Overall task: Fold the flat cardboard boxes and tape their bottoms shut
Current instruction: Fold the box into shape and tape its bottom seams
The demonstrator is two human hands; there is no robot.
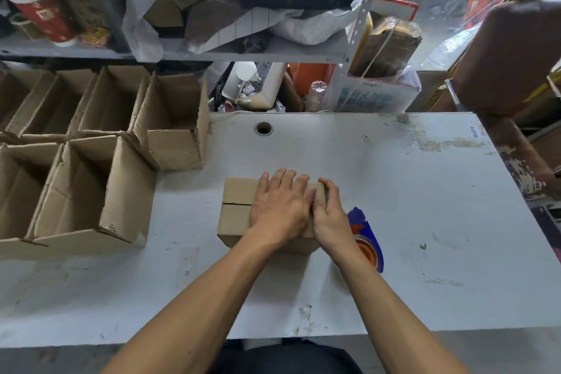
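A small cardboard box (237,215) stands bottom-up in the middle of the white table (409,191), its two bottom flaps meeting at a seam on the left part. My left hand (277,206) lies flat on top of the flaps with straight fingers, pressing them down. My right hand (329,215) sits at the box's right end, its fingers curled over the far right edge and thumb on the top. A blue tape dispenser (365,237) with an orange-cored roll lies just right of the box, partly hidden by my right wrist.
Several folded open boxes (121,191) stand in rows on the table's left side. A cable hole (263,128) is at the table's back. Cluttered shelves (212,53) rise behind, and a brown chair back (510,58) stands at the right.
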